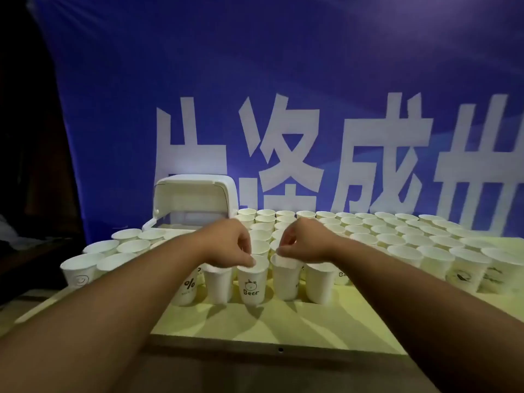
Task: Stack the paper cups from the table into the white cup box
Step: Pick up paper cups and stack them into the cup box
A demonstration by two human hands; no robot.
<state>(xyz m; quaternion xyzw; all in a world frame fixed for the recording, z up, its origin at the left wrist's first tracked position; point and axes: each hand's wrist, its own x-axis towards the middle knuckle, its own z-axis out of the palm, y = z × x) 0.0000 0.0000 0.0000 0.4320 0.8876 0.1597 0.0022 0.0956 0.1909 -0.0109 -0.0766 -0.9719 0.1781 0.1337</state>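
Many white paper cups stand upright in rows on the pale yellow table (272, 324). My left hand (226, 245) pinches the rim of the front cup printed "Bear" (252, 282). Just to its right, my right hand (303, 242) pinches the rim of a plain white cup (285, 279). Both cups stand on the table. The white cup box (192, 205) sits at the back left with its lid raised; my left forearm hides its lower front.
A large blue banner (283, 95) with white characters hangs right behind the table. More cups fill the right side (425, 239) and the left corner (99, 256). A strip of bare table lies along the front edge. Dark space lies to the left.
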